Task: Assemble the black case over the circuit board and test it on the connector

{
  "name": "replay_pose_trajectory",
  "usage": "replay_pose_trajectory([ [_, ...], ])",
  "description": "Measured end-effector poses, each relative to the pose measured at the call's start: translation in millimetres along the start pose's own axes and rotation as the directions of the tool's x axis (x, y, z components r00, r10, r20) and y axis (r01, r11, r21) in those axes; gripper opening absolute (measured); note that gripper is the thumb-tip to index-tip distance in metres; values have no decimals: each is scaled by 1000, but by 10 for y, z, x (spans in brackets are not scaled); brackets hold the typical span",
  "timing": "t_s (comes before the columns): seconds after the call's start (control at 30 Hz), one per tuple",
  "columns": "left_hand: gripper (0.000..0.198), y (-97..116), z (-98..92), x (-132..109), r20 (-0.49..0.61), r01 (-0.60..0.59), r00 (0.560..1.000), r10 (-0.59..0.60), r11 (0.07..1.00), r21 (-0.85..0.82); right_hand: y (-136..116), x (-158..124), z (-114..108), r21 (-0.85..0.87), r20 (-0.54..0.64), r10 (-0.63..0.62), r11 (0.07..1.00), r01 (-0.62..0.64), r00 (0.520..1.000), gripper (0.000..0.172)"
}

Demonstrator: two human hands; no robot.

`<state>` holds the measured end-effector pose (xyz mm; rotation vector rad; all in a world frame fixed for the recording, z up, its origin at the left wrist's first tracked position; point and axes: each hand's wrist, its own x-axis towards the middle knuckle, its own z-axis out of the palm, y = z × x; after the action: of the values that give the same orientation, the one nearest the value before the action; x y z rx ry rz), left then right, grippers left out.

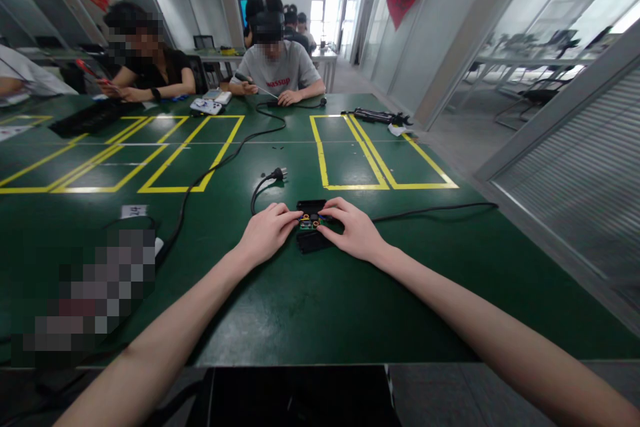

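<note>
Between my hands is a small green circuit board [307, 225] with copper-coloured coils and thin wires at its ends. One black plastic casing half [311, 205] lies just beyond it, another casing half [311, 242] just in front. My left hand [270, 230] pinches the board's left end, thumb and forefinger on the wires. My right hand [354, 227] grips the right end between thumb and fingers. A black cord with a plug [278, 174] curls out past my left hand. Another black cable [435, 212] runs off to the right from behind my right hand.
The green table [280, 320] carries yellow tape rectangles [356, 187]. A long black cable [240, 147] crosses it on the left, near a blurred-out item [100, 293]. Across the table, a person in a grey shirt [283, 67] holds a screwdriver-like tool. Dark parts [375, 117] lie at the far right.
</note>
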<state>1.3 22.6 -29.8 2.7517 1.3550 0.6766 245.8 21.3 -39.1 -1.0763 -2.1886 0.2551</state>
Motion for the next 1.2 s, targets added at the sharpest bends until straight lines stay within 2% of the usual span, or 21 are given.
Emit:
replay_pose_trajectory([
  [0.37, 26, -11, 21, 6, -33, -8, 999, 8, 1000, 12, -111, 20, -13, -57, 25, 33, 998, -31, 999, 20],
  [0.63, 24, -10, -9, 24, -116, -69, 991, 74, 997, 45, 80, 8, -105, -53, 85, 48, 998, -44, 995, 6],
  [0.73, 24, 10, -39, 29, -159, -87, 983, 92, 995, 41, 127, 14, -135, -95, 82, 61, 994, -53, 995, 11],
  [0.93, 26, 73, -139, -9, -219, -112, 971, 92, 990, -81, 77, -13, -216, -67, -51, -84, 995, 80, 995, 17],
  [1.2, 15, 110, -168, -15, -137, -86, 989, 58, 974, -212, 68, -56, -256, -28, 53, -219, 975, 221, 974, 15],
])
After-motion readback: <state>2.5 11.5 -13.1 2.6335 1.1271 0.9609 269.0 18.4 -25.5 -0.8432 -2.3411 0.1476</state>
